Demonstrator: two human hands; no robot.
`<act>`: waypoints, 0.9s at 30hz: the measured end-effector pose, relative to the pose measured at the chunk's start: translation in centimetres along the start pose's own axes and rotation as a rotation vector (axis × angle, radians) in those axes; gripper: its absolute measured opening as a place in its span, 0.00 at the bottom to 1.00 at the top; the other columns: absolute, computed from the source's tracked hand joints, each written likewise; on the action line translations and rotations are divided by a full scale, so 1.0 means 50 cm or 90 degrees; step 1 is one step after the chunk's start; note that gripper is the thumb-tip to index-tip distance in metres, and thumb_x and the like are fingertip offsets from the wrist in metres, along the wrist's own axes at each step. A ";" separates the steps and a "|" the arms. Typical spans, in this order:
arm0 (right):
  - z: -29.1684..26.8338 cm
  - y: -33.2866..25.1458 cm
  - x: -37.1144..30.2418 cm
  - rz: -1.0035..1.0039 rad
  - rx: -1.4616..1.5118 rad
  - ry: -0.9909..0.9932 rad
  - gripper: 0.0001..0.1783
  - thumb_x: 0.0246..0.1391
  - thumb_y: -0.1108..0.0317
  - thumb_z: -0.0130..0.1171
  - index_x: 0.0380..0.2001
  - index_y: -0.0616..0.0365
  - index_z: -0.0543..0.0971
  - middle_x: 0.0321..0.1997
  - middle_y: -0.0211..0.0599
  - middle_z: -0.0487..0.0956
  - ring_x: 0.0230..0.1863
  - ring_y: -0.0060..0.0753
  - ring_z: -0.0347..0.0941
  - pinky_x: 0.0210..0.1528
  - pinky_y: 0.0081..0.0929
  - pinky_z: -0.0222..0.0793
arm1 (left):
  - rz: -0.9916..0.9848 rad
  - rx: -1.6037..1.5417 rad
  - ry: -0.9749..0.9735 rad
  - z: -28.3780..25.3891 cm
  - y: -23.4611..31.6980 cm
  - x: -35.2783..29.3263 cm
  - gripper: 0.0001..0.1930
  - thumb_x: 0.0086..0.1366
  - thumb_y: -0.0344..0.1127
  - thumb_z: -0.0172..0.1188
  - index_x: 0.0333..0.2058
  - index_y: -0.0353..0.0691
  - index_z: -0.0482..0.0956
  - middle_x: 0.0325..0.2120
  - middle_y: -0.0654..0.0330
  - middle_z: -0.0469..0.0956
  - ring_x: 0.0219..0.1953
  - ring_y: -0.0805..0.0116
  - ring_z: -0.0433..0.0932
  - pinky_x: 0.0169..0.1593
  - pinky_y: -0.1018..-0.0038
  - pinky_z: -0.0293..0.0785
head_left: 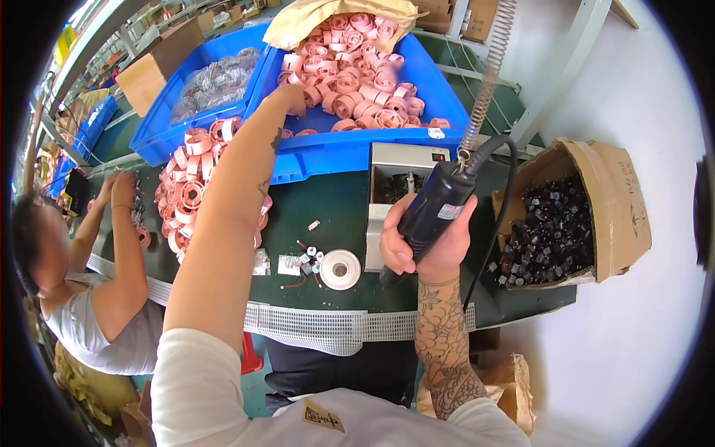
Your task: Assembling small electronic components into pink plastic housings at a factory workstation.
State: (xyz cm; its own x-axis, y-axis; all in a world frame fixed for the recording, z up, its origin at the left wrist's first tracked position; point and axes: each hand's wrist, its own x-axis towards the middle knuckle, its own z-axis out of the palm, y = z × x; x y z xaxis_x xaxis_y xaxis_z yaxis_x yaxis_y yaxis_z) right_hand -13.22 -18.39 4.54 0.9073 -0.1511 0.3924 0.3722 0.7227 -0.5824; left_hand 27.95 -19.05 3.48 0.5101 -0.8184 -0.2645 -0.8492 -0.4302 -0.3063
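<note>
My right hand (439,238) is wrapped round a black electric screwdriver (434,205), whose tip points down toward the table. A coiled metal spring (488,82) holds the tool from above, and a black cable runs off its top. My left arm stretches forward, and my left hand (292,98) is at the near left part of a blue bin (313,149) full of pink plastic ring-shaped parts (346,78). Its fingers are small and blurred, so I cannot see whether they grip one. Beneath my left forearm lies a heap of the same pink parts (192,195).
A grey-white screw feeder (378,160) stands behind the screwdriver. Near the table edge are a white round piece (340,270) and small motors with red wires (309,262). A cardboard box (622,216) of black parts sits right. Another person (112,298) works at left.
</note>
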 end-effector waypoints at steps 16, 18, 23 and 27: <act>-0.015 -0.006 0.009 -0.015 0.049 -0.086 0.60 0.44 0.16 0.26 0.41 0.75 0.68 0.17 0.37 0.69 0.10 0.25 0.61 0.15 0.24 0.60 | 0.200 -0.552 0.374 -0.026 0.300 -0.626 0.16 0.53 0.39 0.65 0.33 0.39 0.68 0.26 0.55 0.78 0.30 0.55 0.79 0.33 0.65 0.75; -0.014 -0.007 0.010 -0.009 0.057 -0.097 0.60 0.44 0.16 0.26 0.42 0.75 0.68 0.17 0.37 0.69 0.11 0.26 0.62 0.15 0.25 0.60 | 0.177 -0.471 0.377 0.046 0.343 -0.640 0.22 0.50 0.41 0.67 0.38 0.36 0.70 0.31 0.50 0.76 0.37 0.50 0.76 0.38 0.60 0.74; -0.012 -0.007 0.009 -0.018 -0.017 -0.087 0.54 0.47 0.20 0.32 0.41 0.70 0.70 0.14 0.33 0.65 0.10 0.25 0.56 0.12 0.25 0.52 | 0.166 -0.515 0.430 0.096 0.363 -0.638 0.32 0.52 0.48 0.67 0.48 0.31 0.68 0.40 0.42 0.75 0.47 0.44 0.73 0.46 0.57 0.72; -0.017 -0.008 0.011 -0.014 -0.017 -0.116 0.54 0.48 0.20 0.32 0.42 0.69 0.70 0.15 0.32 0.65 0.10 0.25 0.56 0.12 0.25 0.51 | 0.197 -0.537 0.371 0.109 0.347 -0.632 0.34 0.55 0.51 0.65 0.51 0.30 0.65 0.43 0.43 0.74 0.51 0.44 0.70 0.53 0.56 0.66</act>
State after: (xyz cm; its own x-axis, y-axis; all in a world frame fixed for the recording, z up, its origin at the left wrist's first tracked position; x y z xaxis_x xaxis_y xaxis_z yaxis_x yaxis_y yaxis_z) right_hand -12.72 -19.32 4.37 0.8495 -0.0399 0.5261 0.3984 0.7023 -0.5899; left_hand -2.16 1.42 1.51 0.3023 -0.8968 0.3230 -0.8642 -0.1148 0.4899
